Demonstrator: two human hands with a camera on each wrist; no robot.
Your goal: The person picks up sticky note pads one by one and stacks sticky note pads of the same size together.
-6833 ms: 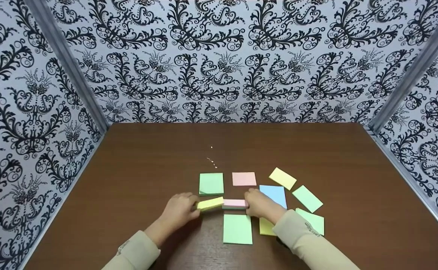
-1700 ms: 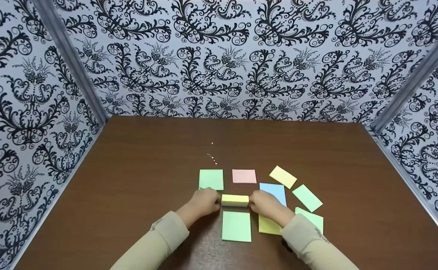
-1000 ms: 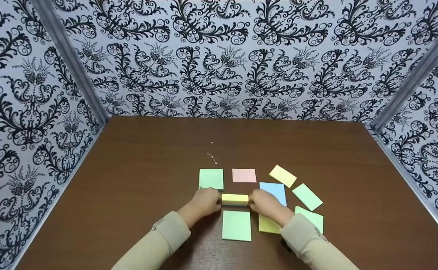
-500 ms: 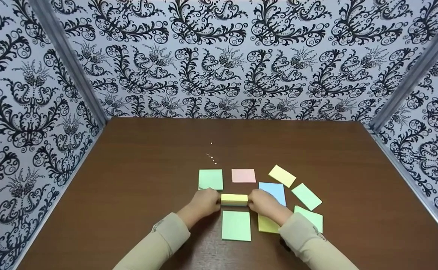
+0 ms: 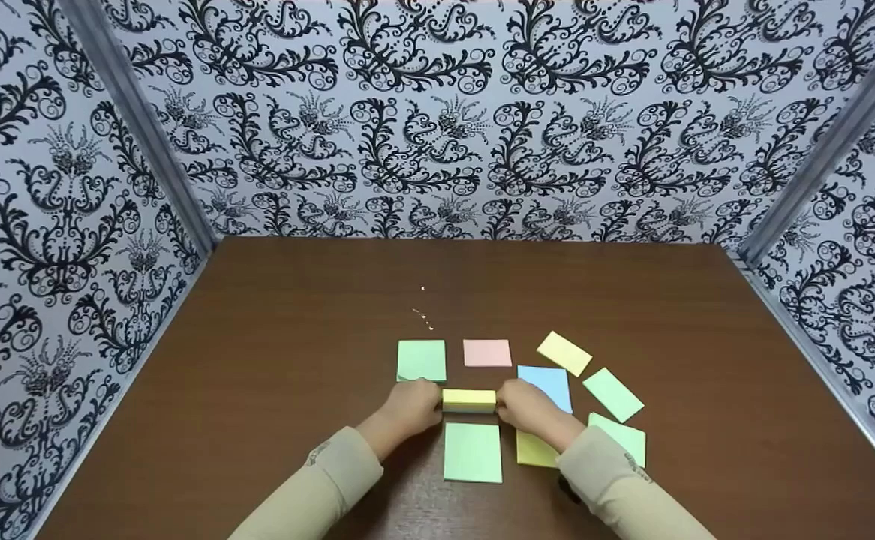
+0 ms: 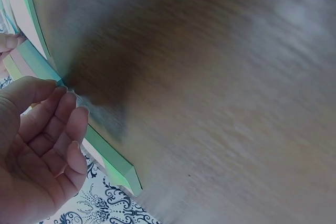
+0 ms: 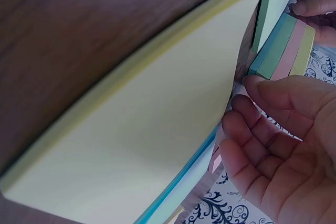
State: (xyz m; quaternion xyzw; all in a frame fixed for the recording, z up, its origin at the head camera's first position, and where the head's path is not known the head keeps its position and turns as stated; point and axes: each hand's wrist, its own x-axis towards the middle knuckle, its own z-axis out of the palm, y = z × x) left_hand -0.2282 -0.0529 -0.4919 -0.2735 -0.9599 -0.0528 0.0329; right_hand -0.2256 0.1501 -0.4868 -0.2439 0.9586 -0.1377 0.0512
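Observation:
A small stack of sticky note pads stands between both hands at the front middle of the table. Yellow tops it, with pink and green layers below in the right wrist view, where the stack shows its side. My left hand holds its left end, thumb and fingers at the edge in the left wrist view. At the right end my right hand pinches it, other fingers curled. A square green pad lies just in front. Behind the left hand is another green pad, its near edge partly covered.
A pink pad lies behind the stack. To the right are a blue pad and a yellow pad, partly under the right arm. Farther right lie a small yellow pad and green pads. Patterned walls bound the table.
Several seconds ago the left hand held the yellow pad left of the pink-topped stack; it moved right and the yellow pad now sits on top. Over the last second, hardly anything moved.

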